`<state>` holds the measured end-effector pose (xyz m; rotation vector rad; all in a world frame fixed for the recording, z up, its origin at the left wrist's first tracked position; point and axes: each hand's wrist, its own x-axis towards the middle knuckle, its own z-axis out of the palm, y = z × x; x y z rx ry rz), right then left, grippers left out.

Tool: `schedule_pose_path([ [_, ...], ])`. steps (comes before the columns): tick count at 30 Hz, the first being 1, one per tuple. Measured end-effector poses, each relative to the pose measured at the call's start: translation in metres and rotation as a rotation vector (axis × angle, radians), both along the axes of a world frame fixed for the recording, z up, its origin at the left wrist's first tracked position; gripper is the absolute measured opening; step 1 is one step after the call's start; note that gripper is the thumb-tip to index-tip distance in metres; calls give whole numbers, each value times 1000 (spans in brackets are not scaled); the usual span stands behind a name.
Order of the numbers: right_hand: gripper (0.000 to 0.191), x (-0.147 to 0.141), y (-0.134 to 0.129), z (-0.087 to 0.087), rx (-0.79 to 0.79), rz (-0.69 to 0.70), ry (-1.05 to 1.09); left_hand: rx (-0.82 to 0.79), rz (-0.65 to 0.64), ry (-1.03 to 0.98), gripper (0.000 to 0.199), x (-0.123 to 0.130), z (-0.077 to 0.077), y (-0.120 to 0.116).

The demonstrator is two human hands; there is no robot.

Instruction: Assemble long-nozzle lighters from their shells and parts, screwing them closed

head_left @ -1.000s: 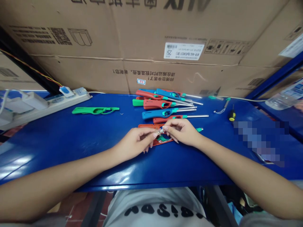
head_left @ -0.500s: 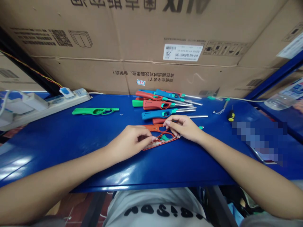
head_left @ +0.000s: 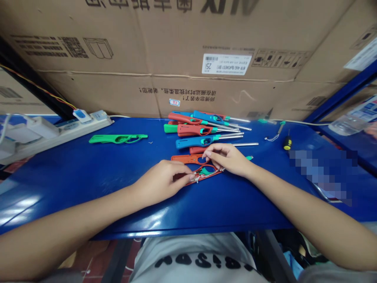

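Note:
An opened red lighter shell (head_left: pixel 217 174) lies on the blue table in front of me, with a teal trigger (head_left: pixel 205 171) and thin wires inside. My left hand (head_left: pixel 163 179) pinches at its left end, thumb and fingers covering a part there; a small whitish piece shows at the fingertips. My right hand (head_left: pixel 226 157) is closed over the shell's right end, fingertips by the wires. A teal tip (head_left: pixel 249 158) sticks out beyond this hand. Just behind, a separate orange-red shell half (head_left: pixel 185 158) lies flat, its right end partly under my right fingers.
Behind my hands lie several long-nosed lighters, among them a blue one (head_left: pixel 188 142) and a red one (head_left: pixel 188 130). A green shell (head_left: pixel 108 138) lies left. Right are a teal-topped part (head_left: pixel 282 127) and a screwdriver (head_left: pixel 288 143). A power strip (head_left: pixel 66 135) and cardboard box (head_left: pixel 176 78) border the table.
My left hand has shifted slightly right along the shell, covering the clear part seen before; a small whitish piece now shows at its fingertips. The right hand stays almost still.

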<state>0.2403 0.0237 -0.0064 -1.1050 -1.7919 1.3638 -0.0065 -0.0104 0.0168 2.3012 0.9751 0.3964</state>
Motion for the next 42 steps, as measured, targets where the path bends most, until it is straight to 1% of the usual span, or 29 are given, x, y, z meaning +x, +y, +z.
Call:
schedule_pose_path([
  [5,27,-1,-1,1,-1,8,-12,145,-11,17,25,-2,-9,-2],
  [7,27,-2,-1,1,-2,7,-21,169,-2,24,24,-3,-10,-4],
  [10,27,-1,-1,0,-5,-1,-33,168,9,47,21,-3,-7,-7],
  [14,28,-1,-1,0,0,-2,-26,151,-11,82,16,-3,-4,-10],
  [18,29,-1,0,-2,7,1,-19,129,0,55,15,-2,-7,-10],
  [23,28,-2,-1,-3,27,4,-18,144,8,39,16,-1,-8,-12],
  [26,26,-3,-2,-2,77,2,-37,146,0,58,19,0,-5,-14],
  [29,23,-2,-3,-1,172,7,-73,141,-4,69,21,-1,-3,-15],
  [31,20,0,-5,0,275,48,-96,136,1,73,21,-1,-4,-15],
  [32,19,1,-6,1,334,89,-110,133,2,76,21,-2,-4,-14],
  [34,18,2,-9,5,447,203,-124,136,4,79,21,-3,-5,-13],
  [37,20,4,-16,12,547,367,-155,143,8,83,21,-3,-5,-10],
  [39,25,4,-21,17,592,416,-223,139,21,97,21,-3,-4,-8],
  [42,30,3,-27,22,633,425,-335,135,28,111,21,-3,-3,-7],
])
